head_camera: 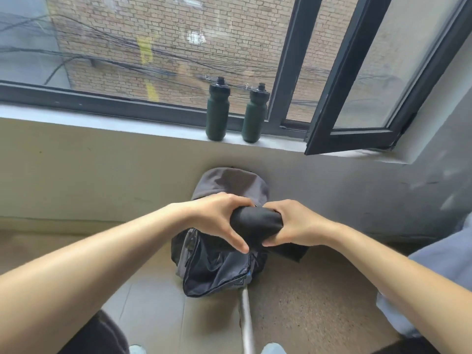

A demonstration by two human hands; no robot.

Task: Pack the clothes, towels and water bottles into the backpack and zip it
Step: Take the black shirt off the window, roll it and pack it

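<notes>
Above the grey backpack [217, 272], left grip [217, 221] and right grip [293, 226] clasp a rolled black cloth [255, 221]

Bare room: plastered wall [89, 169], windowsill [102, 116], open window [357, 98].

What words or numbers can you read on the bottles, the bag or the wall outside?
None can be read.
Left bottle and right bottle: plain dark green, no label shows.
Backpack: no brand shows; its blue tag is too small to read.
Rolled black cloth: no print shows.
Brick wall: yellow marks and white patch, too blurred to read.
</notes>
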